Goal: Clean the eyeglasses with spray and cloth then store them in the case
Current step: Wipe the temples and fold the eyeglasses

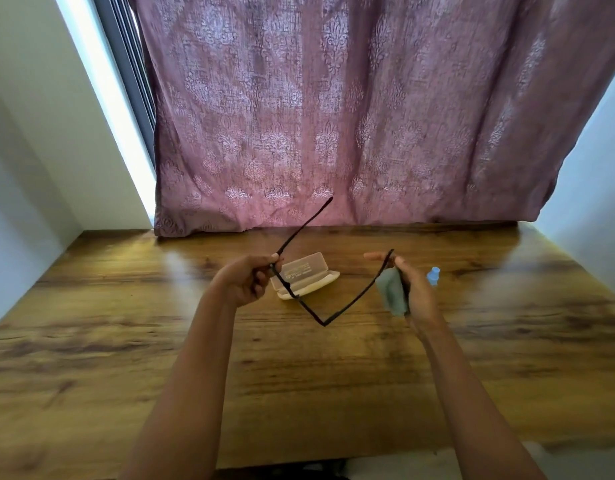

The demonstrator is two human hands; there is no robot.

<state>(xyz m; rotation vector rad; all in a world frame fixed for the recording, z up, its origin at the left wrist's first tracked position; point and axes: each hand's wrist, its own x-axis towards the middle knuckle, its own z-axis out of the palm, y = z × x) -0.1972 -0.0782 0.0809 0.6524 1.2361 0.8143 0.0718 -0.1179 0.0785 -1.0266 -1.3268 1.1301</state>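
While held above the wooden table [126, 341], black eyeglasses [319, 317] span both hands.
Left hand [245, 278] fingers curled around one hinge; right hand [415, 289] pinches other temple, grey cloth [392, 294] against palm. Open case [307, 277], blue spray bottle [433, 274] behind.

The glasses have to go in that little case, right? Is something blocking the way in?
Nothing visible blocks it. The case lies open on the table, and it looks empty. The glasses are held up over it by the left hand and right hand, arms unfolded. The cloth is in the right hand; the spray bottle stands off to the right.
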